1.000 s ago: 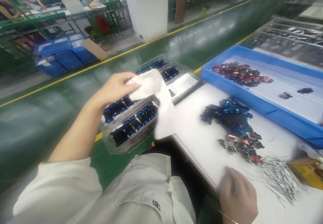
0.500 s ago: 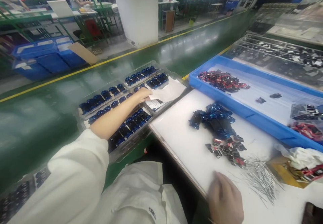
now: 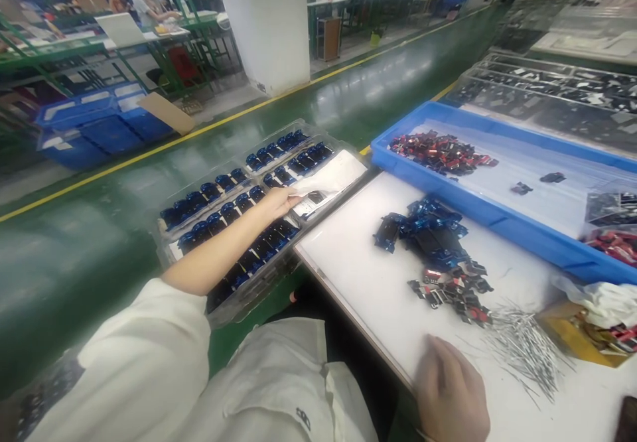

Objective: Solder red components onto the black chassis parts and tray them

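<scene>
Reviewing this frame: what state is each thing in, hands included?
Clear tray: bearing rows of blue parts
White sheet: partly covering the tray
Left hand: pinching the sheet
Right hand: loosely curled
Blue bin: open, partly filled
Silvery strands: loosely piled
Yellow box: open, filled

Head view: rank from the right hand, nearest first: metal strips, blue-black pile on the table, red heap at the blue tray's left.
1. Metal strips: right of the right hand, on the white table.
2. Blue-black pile: ahead, on the table.
3. Red heap: farther ahead, inside the blue tray.
</scene>
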Motion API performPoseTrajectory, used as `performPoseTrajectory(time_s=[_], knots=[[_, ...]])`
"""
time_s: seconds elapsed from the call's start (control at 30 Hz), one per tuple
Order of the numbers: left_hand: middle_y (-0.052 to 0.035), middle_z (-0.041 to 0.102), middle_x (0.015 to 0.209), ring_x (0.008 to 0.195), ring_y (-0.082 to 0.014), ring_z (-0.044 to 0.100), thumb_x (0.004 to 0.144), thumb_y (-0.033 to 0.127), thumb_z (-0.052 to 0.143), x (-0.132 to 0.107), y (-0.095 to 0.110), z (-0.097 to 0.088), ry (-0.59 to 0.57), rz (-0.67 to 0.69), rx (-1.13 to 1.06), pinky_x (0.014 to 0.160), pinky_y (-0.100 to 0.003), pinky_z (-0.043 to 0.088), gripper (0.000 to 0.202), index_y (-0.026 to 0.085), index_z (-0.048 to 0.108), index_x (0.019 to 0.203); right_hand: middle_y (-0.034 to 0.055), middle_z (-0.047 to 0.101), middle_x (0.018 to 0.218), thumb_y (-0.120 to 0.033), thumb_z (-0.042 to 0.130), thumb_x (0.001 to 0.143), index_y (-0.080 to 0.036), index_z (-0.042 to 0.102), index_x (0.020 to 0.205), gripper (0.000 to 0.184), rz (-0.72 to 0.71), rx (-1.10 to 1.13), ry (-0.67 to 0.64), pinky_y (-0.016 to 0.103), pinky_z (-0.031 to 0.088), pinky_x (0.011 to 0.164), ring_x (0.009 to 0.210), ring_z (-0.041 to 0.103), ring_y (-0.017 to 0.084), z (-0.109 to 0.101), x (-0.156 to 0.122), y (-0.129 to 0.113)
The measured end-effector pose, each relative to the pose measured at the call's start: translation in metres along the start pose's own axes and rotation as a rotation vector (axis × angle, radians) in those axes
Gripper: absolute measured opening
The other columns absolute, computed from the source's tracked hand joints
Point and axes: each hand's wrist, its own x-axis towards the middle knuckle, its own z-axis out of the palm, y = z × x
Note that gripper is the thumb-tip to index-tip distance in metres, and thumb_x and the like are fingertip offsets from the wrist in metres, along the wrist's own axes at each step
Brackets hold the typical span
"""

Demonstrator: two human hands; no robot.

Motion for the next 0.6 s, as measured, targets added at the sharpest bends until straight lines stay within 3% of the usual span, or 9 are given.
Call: performPoseTrajectory(time_s=[0.2, 0.27, 0.33, 0.43, 0.53, 0.6], knots=[[-0.0133, 0.071, 0.093, 0.096, -0.0235, 0.071, 0.081, 0.006, 0.063, -0.01, -0.007, 0.011, -0.043, 0.139, 0.25, 0.089, -0.036, 0.06, 0.019, 0.007, 0.064, 0.1, 0.0079, 0.072, 0.098, -0.012, 0.061, 0.092, -0.015, 0.07, 0.103, 0.015, 0.014, 0.015, 0.001, 0.029, 0.054, 0.079, 0.082, 0.068, 0.019, 0.002, -0.003, 0.002], [-0.0139, 0.07, 0.106, 0.112, -0.0289, 0.065, 0.078, 0.011, 0.068, -0.016, -0.007, 0.007, -0.021, 0.219, 0.382, 0.101, -0.046, 0.053, 0.025, 0.011, 0.064, 0.103, 0.008, 0.072, 0.098, -0.011, 0.062, 0.091, -0.015, 0.071, 0.103, 0.015, 0.002, 0.008, 0.013, 0.03, 0.054, 0.079, 0.082, 0.068, 0.019, 0.002, -0.003, 0.002], [-0.0146, 0.064, 0.126, 0.132, -0.0333, 0.05, 0.073, 0.014, 0.073, -0.023, -0.004, -0.003, 0.028, 0.301, 0.495, 0.113, -0.051, 0.038, 0.037, 0.013, 0.064, 0.109, 0.0079, 0.073, 0.098, -0.009, 0.064, 0.089, -0.015, 0.071, 0.103, 0.017, -0.014, -0.007, 0.025, 0.03, 0.054, 0.078, 0.081, 0.069, 0.02, 0.001, -0.002, 0.002], [-0.0147, 0.05, 0.145, 0.143, -0.0332, 0.034, 0.075, 0.02, 0.071, -0.036, 0.006, -0.033, 0.067, 0.475, 0.771, 0.12, -0.049, 0.025, 0.048, 0.014, 0.061, 0.121, 0.0082, 0.074, 0.097, -0.006, 0.067, 0.084, -0.015, 0.072, 0.103, 0.021, -0.018, -0.012, 0.039, 0.03, 0.054, 0.075, 0.079, 0.069, 0.022, 0.0, 0.0, 0.001], [-0.0141, 0.06, 0.135, 0.127, -0.0287, 0.054, 0.087, 0.032, 0.057, -0.055, 0.017, -0.079, -0.039, 0.578, 1.248, 0.111, -0.042, 0.039, 0.043, 0.014, 0.059, 0.127, 0.0079, 0.075, 0.093, -0.004, 0.07, 0.08, -0.016, 0.074, 0.102, 0.025, -0.004, -0.001, 0.043, 0.031, 0.052, 0.07, 0.077, 0.07, 0.025, 0.0, 0.001, 0.002], [-0.011, 0.068, 0.124, 0.112, -0.0254, 0.064, 0.091, 0.039, 0.051, -0.073, 0.018, -0.112, -0.148, 0.46, 1.446, 0.101, -0.036, 0.046, 0.043, 0.016, 0.06, 0.126, 0.0081, 0.075, 0.09, -0.004, 0.07, 0.078, -0.017, 0.075, 0.099, 0.025, 0.046, 0.045, 0.031, 0.033, 0.05, 0.068, 0.076, 0.069, 0.027, 0.002, -0.002, 0.005]])
